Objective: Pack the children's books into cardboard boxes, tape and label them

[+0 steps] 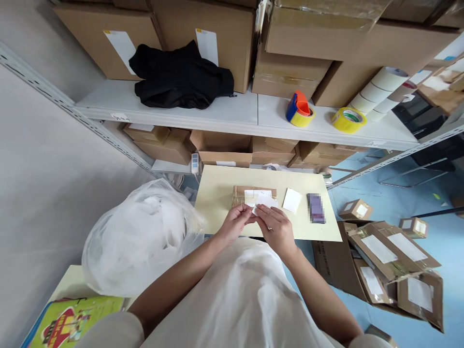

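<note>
A white paper label (267, 199) is between my hands, above the near side of a small taped cardboard box (238, 194). My left hand (236, 223) pinches the label's left corner between thumb and fingers. My right hand (277, 228) is closed on its near edge, with the fingers bent over the paper. On the box's top another white label (253, 193) shows, partly covered by the held one. The box lies on a pale yellow tabletop (217, 186). Right of it are white paper labels (292, 200) and a blurred purple oblong thing (316, 209).
A shelf (246, 108) beyond the table bears cartons (206, 29), black cloth (181, 75), a tape dispenser (300, 110) and a yellow tape roll (348, 120). A bulging clear plastic bag (141, 237) stands left. Labelled boxes (384, 251) are piled on the right floor.
</note>
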Motion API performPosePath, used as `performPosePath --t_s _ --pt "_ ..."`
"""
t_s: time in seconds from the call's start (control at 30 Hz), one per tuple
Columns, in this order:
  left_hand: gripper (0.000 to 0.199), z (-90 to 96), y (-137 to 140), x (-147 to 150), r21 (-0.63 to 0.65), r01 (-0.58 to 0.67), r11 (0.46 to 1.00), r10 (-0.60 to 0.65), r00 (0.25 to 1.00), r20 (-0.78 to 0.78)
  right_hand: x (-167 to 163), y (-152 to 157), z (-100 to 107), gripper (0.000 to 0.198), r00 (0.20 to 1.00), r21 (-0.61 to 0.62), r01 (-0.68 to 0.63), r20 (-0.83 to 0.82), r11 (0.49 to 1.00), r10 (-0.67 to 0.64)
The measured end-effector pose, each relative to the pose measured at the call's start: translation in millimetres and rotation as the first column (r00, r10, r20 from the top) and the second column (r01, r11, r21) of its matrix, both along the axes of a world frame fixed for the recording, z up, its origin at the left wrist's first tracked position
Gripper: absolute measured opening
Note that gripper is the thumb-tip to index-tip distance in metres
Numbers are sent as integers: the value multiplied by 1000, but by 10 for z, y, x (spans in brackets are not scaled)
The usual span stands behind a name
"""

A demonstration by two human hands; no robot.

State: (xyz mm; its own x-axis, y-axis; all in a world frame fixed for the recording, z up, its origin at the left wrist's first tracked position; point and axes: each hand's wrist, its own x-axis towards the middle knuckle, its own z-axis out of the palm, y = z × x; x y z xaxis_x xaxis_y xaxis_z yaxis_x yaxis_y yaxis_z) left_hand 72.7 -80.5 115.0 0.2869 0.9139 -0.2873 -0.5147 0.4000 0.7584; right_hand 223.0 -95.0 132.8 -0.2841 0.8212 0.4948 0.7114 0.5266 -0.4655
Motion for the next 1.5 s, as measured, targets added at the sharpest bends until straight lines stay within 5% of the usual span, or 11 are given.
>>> performPosePath --t_s 0.57,0.87,1.1,1.33,1.5 --pt "34 -17 -53 23 123 27 992 -3 981 -193 12 -75 -40 31 992 -19 -39 -120 999 36" --pt "24 114 -11 0 483 48 874 221 847 -484 -5 83 93 13 952 -199 -57 -306 978 -6" --pt "22 127 65 40 572 167 803 265 760 -594 107 234 84 13 867 -462 -193 -494 866 -70" --pt "27 78 356 -35 346 154 926 81 812 -578 329 503 -28 24 660 -637 -359 -690 682 -298" --pt "22 89 643 -254 284 271 920 38 660 -751 603 577 -115 28 581 -684 -395 -703 614 -410"
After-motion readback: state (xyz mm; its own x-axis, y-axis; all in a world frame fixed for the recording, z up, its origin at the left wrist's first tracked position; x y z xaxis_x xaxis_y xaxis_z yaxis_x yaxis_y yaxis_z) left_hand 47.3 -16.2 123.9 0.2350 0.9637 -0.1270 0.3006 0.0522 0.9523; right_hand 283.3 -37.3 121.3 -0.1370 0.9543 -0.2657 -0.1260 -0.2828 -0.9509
